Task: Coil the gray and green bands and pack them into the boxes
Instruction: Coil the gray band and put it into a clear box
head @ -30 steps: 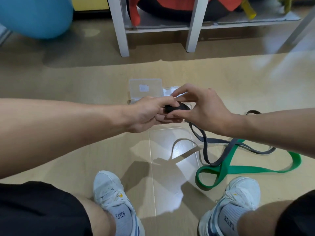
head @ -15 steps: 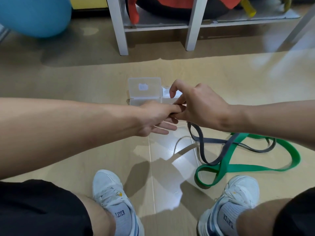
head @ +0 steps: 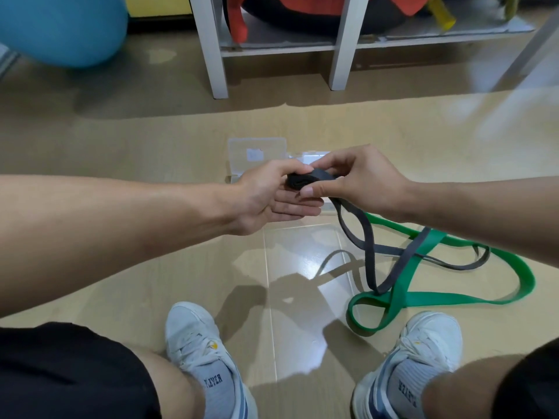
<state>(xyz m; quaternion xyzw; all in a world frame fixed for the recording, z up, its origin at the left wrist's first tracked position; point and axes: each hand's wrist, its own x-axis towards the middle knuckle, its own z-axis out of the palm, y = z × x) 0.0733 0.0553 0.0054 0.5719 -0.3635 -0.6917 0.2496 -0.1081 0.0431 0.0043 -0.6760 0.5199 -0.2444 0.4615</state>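
Both hands meet above the floor on a small flat coil of the gray band (head: 305, 178). My left hand (head: 272, 195) grips the coil's left side, thumb on top, fingers underneath. My right hand (head: 360, 179) pinches its right side between thumb and fingers. The loose rest of the gray band hangs down from my right hand and loops over the floor. The green band (head: 423, 249) lies uncoiled on the floor at the right, crossed by the gray one. A clear plastic box (head: 257, 151) with its lid up stands just behind my hands, and a second one (head: 311, 157) is partly hidden beside it.
A white shelf frame (head: 216, 55) stands at the back with red and black gear on its lower board. A blue exercise ball (head: 60, 25) sits at the far left. My two white shoes (head: 193, 337) rest on the wooden floor near the bottom edge.
The coil has turned and grown between my hands. My right hand has rolled from knuckles-up back to a pinch on the coil, and less gray band lies loose on the floor.
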